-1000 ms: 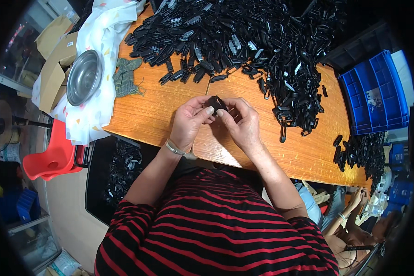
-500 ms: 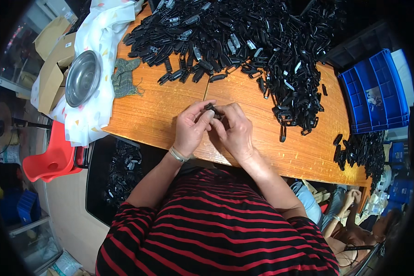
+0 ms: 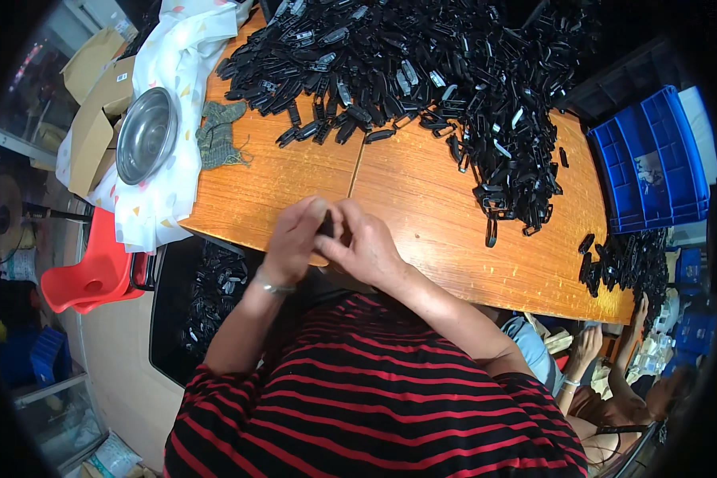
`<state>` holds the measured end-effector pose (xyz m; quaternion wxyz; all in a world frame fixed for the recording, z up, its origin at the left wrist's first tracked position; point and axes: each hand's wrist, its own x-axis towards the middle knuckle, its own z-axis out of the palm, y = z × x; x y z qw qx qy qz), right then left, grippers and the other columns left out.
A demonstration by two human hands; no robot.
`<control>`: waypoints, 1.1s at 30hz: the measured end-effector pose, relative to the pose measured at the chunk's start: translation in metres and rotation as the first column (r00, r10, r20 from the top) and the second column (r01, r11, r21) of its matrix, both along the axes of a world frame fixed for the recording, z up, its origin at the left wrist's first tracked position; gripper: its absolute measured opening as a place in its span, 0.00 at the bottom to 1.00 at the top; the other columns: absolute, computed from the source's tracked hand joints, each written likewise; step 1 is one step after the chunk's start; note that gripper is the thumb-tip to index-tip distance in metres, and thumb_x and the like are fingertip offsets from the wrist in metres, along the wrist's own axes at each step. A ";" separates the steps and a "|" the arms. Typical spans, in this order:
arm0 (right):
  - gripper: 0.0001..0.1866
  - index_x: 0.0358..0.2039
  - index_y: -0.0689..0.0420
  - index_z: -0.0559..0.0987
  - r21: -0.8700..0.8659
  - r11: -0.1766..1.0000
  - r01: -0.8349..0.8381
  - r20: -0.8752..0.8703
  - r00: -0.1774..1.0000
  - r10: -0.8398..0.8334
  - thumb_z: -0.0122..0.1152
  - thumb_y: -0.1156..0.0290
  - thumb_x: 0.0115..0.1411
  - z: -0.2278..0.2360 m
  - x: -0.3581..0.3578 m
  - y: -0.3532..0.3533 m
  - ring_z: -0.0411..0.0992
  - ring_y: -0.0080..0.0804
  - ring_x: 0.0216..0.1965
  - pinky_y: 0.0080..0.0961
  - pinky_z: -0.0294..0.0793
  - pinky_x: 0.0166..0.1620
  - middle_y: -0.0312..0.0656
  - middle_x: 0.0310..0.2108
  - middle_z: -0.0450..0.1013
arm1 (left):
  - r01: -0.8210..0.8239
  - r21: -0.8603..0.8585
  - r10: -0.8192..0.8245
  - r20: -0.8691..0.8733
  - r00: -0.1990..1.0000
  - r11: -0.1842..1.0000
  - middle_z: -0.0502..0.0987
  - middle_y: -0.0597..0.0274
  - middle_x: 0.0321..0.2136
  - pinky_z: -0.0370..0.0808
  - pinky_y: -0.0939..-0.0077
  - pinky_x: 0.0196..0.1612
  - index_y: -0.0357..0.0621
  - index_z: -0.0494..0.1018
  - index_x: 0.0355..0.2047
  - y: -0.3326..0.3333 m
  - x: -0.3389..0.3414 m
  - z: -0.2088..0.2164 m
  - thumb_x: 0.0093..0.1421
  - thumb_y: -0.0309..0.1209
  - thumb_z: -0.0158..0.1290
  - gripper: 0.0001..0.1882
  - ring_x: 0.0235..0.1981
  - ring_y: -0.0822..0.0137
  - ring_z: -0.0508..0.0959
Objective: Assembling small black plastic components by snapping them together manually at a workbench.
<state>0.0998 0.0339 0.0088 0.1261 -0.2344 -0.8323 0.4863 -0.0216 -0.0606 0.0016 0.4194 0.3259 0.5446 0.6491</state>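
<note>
Over the near edge of the wooden table (image 3: 446, 267), my left hand (image 3: 293, 239) and my right hand (image 3: 365, 243) are close together. Fingers of both are closed around a small dark plastic piece (image 3: 327, 225), mostly hidden between them, so its exact kind does not show. A bracelet circles my left wrist. Beyond my hands, a large heap of black plastic clip-like parts (image 3: 398, 80) covers the far side of the table and trails down toward the right.
A knitted grey-green glove (image 3: 221, 137) lies left of the heap. Near it a metal bowl (image 3: 146, 135) rests on a white patterned cloth (image 3: 179, 60). At right stands a blue crate (image 3: 649, 159); a co-worker's hand (image 3: 588, 344) is below it. A red chair (image 3: 92, 271) stands at left.
Both my hands have moved left and nearer to my body, with the dark piece between them. The co-worker's hands at right have moved apart, one reaching toward the table's corner.
</note>
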 end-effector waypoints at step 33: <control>0.18 0.45 0.63 0.71 0.362 0.907 0.216 -0.055 0.976 -0.210 0.65 0.77 0.55 0.004 0.000 0.079 0.79 0.50 0.37 0.37 0.78 0.39 0.55 0.34 0.78 | -0.409 -0.018 0.403 -0.143 0.904 0.912 0.77 0.62 0.28 0.76 0.80 0.33 0.39 0.70 0.42 0.038 -0.069 -0.032 0.58 0.22 0.57 0.12 0.31 0.70 0.79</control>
